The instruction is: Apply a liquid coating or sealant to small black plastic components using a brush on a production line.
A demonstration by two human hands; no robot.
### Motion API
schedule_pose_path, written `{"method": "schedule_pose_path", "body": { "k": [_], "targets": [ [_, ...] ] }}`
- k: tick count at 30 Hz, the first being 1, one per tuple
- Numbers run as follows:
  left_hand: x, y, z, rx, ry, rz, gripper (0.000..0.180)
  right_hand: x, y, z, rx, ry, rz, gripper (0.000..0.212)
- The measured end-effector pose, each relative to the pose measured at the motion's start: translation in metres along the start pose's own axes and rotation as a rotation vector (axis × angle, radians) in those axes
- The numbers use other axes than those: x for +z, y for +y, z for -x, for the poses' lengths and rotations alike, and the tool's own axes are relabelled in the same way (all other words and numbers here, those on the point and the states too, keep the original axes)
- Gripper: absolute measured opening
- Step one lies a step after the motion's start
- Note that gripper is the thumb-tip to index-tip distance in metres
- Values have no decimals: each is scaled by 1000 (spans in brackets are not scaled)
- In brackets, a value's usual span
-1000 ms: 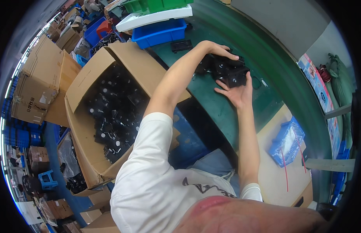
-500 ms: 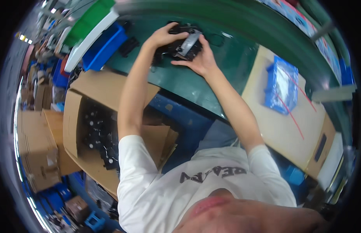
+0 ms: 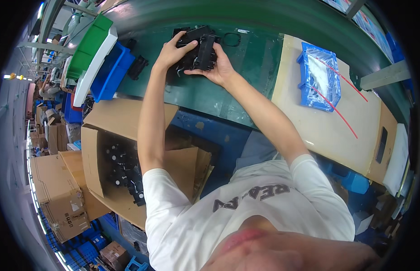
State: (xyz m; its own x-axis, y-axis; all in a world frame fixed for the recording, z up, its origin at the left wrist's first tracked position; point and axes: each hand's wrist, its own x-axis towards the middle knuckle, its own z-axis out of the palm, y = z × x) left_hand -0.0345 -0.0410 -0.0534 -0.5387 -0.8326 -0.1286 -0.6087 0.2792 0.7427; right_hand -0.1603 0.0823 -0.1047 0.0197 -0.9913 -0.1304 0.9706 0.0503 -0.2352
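My right hand [image 3: 221,69] grips a black plastic part [image 3: 205,53], a boxy moulded piece. Its thumb and fingers lie along the right side and lower end of the piece. My left hand [image 3: 170,53] is curled at the left of it, thumb and fingers closed on black plastic [image 3: 188,37]; I cannot tell whether that is the same piece or another beneath it. More black parts lie crowded under and behind both hands on the green bench top [image 3: 246,90]. A thin black frame [image 3: 231,39] lies flat just right of them.
Left on the bench are a small black part [image 3: 137,67] and a blue bin [image 3: 111,72] beside a green one [image 3: 89,47]. An open carton [image 3: 93,158] holds several black parts. A plastic-wrapped blue tray [image 3: 319,77] and red strips [image 3: 335,113] rest on a pale board [image 3: 291,90] at right.
The black part has turned in my hands: a shiny grey strip faced up before, and now a dark ribbed side does. The whole view has shifted slightly.
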Motion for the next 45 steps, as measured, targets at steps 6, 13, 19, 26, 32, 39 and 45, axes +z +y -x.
{"method": "schedule_pose_path", "body": {
  "k": [6, 13, 19, 26, 32, 39, 45],
  "targets": [
    [2, 1, 4, 32, 16, -134, 78, 0, 1, 2, -6, -28, 25, 56],
    [-8, 10, -2, 50, -150, -206, 72, 0, -1, 2, -7, -53, 1, 55],
    [-4, 15, -8, 74, -188, -86, 66, 0, 0, 2, -28, -43, -21, 56],
    [2, 23, -16, -21, -144, 53, 64, 0, -1, 1, -26, -52, -41, 56],
    [12, 20, -11, -56, -90, -40, 65, 0, 2, 0, -39, -40, -19, 56],
    [14, 18, -12, -4, -102, -108, 63, -2, 0, -1, -41, -29, 7, 56],
    [14, 13, -6, 92, -73, -94, 62, -6, 0, 0, -50, -97, 88, 55]
  ]
}}
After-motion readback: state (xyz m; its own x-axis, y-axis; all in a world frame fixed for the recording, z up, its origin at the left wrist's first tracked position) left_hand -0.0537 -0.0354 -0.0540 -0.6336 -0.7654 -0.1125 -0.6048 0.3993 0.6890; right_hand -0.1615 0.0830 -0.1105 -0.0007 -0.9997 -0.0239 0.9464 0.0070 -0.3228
